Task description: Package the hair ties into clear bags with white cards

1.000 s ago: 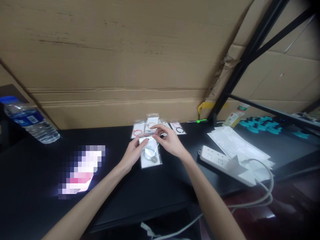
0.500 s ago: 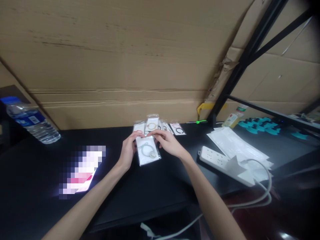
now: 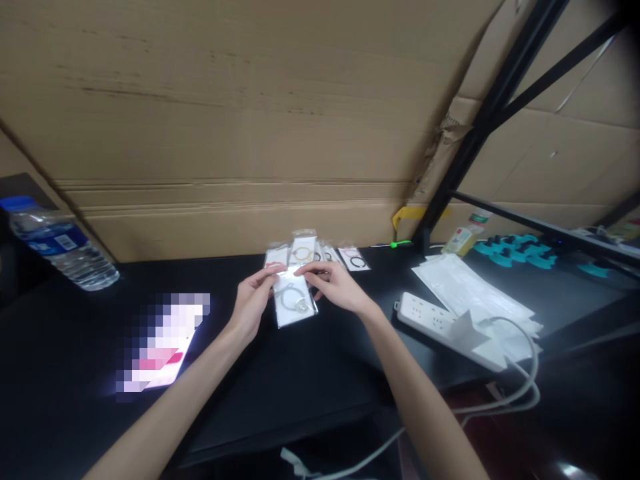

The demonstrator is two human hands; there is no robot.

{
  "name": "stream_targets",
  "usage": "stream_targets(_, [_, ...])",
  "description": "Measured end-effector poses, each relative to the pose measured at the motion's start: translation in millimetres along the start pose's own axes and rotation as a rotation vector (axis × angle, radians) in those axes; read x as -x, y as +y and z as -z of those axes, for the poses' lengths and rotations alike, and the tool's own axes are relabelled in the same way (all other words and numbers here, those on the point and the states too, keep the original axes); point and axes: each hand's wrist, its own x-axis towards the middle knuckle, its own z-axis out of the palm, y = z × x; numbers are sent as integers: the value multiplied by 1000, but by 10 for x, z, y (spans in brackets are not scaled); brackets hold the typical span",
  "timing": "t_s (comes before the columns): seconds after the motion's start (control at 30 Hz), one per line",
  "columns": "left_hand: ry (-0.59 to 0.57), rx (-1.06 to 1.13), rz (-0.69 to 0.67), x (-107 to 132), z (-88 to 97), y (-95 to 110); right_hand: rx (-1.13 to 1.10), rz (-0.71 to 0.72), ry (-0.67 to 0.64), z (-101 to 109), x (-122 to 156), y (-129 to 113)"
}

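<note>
Between both hands is a clear plastic packet (image 3: 291, 308) with a white card and a pale grey-green bracelet carrying a round silvery piece. My left hand (image 3: 253, 297) pinches its upper left corner, fingers closed. At the upper right edge, my right hand (image 3: 333, 283) grips the same packet with thumb and fingers. Just behind lie several similar packets: one with a yellowish bracelet (image 3: 303, 255), and at the right end one with a black bracelet (image 3: 355, 260).
A lit phone (image 3: 173, 333), its screen blurred, and a water bottle (image 3: 65, 243) are on the left. To the right lie a white power strip (image 3: 425, 319) with cables, white sheets or bags (image 3: 465, 287), a bottle of yellowish liquid (image 3: 463, 238) and turquoise pieces (image 3: 517, 248). Cardboard (image 3: 240, 133) stands behind.
The packet's upper part now shows more brightly between my fingertips, and its lower edge sits slightly higher. Both hands keep their hold, with the fingers shifted a little.
</note>
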Motion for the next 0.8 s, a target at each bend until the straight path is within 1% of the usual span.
stream_targets(0.1, [78,-40,3,-34,57,7,-38,-73,-51,28,24,-14])
stream_targets(0.23, [162,-61,37,-82,127,1,-27,-141,-213,17,60,-17])
stream_targets(0.3, [159,-53,36,-92,134,1,2,-149,-284,3,63,-4])
stream_targets(0.33, [139,-46,31,-93,130,3,11,-144,-287,-3,57,7])
stream_targets(0.4, [83,-23,18,-88,112,11,23,-120,-220,-7,34,38])
stream_targets(0.47, [40,-7,5,-77,88,21,27,-86,-84,-8,-4,80])
stream_targets(0.57, [61,-34,-28,-62,58,33,12,-46,125,-13,-74,165])
stream_targets(0.63, [89,-80,-57,-56,45,30,9,-24,230,-23,-121,236])
stream_targets(0.7, [93,-121,-78,-56,36,15,30,-5,298,-33,-165,313])
stream_targets(0.8, [72,-147,-78,-61,27,-31,91,0,338,-37,-209,412])
